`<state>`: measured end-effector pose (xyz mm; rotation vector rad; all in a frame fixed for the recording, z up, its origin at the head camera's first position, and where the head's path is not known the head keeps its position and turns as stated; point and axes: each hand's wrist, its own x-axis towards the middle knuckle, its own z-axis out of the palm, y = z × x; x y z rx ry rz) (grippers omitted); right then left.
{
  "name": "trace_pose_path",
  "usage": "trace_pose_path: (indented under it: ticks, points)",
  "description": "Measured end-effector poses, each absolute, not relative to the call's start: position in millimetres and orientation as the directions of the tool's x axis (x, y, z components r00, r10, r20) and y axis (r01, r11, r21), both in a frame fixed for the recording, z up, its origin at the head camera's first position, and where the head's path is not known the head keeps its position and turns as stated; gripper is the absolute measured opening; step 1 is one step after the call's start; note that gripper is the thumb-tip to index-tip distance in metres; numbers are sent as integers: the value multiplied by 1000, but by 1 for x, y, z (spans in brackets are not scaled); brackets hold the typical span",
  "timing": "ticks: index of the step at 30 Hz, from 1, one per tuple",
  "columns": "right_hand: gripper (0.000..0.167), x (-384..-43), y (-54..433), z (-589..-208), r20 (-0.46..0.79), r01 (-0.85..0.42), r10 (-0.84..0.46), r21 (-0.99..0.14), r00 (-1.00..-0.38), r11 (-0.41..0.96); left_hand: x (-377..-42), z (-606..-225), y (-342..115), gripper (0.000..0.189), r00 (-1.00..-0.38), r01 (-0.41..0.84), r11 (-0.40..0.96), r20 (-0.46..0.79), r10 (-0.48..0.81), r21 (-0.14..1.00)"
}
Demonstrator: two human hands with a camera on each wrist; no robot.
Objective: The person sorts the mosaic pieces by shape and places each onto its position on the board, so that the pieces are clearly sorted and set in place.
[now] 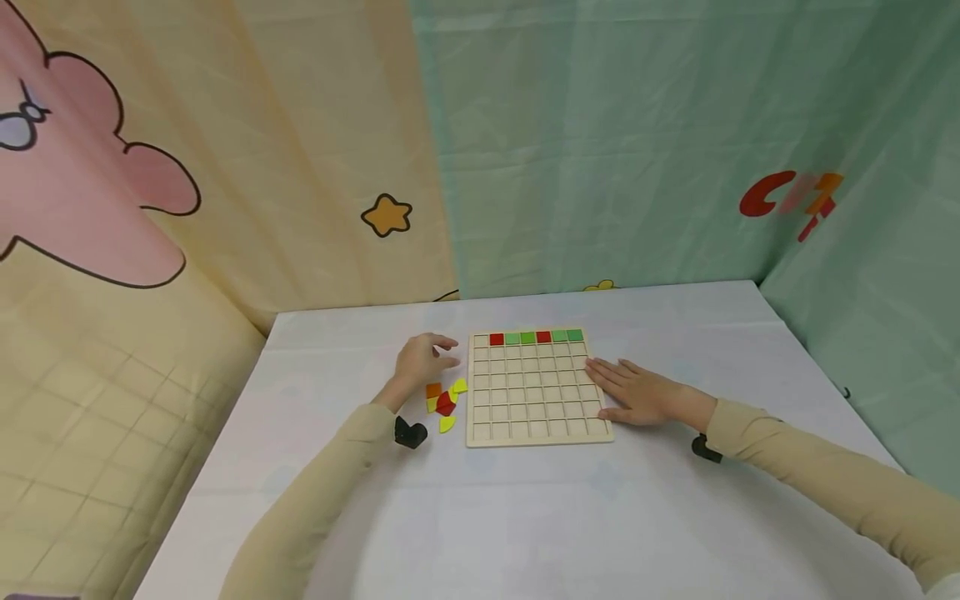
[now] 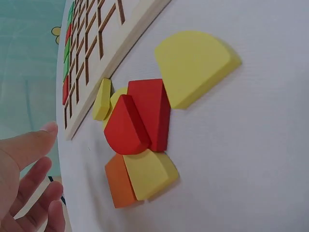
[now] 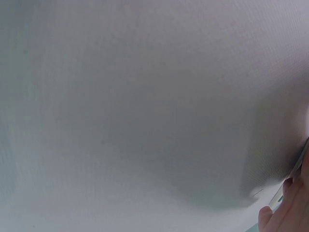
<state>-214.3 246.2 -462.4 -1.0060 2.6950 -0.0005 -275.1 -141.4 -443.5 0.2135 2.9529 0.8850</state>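
Note:
A pale wooden grid board (image 1: 533, 396) lies flat on the table, with red and green square tiles (image 1: 528, 337) along its far row; that row's leftmost cell is bare. My left hand (image 1: 426, 358) hovers beside the board's far left corner, fingers apart and loosely bent, holding nothing. Its thumb and fingers show at the left of the left wrist view. Just below it lies a loose pile: an orange piece (image 2: 119, 181), red pieces (image 2: 126, 128) and yellow pieces (image 2: 195, 65), some with rounded edges. My right hand (image 1: 637, 396) rests flat with its fingertips on the board's right edge.
A white cloth covers the table (image 1: 525, 525). Printed curtains (image 1: 600, 167) hang behind it and at both sides. Black wrist devices (image 1: 410, 433) sit under each sleeve's cuff. The right wrist view shows mostly cloth, with part of the right hand at its lower right.

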Motion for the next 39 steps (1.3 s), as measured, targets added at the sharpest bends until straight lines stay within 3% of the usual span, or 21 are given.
trace_pose_path:
  ticks: [20,39]
  points:
    - [81,-214,246,-462,-245,-648,-648,-96,-721,756,-242,-466,-184,34,-989,124,753,22,144,646]
    - [80,-212,244,-457,-252,-642,-640,-89,-725,762,-232,-473,-194,32,-984,142,751,11,177,645]
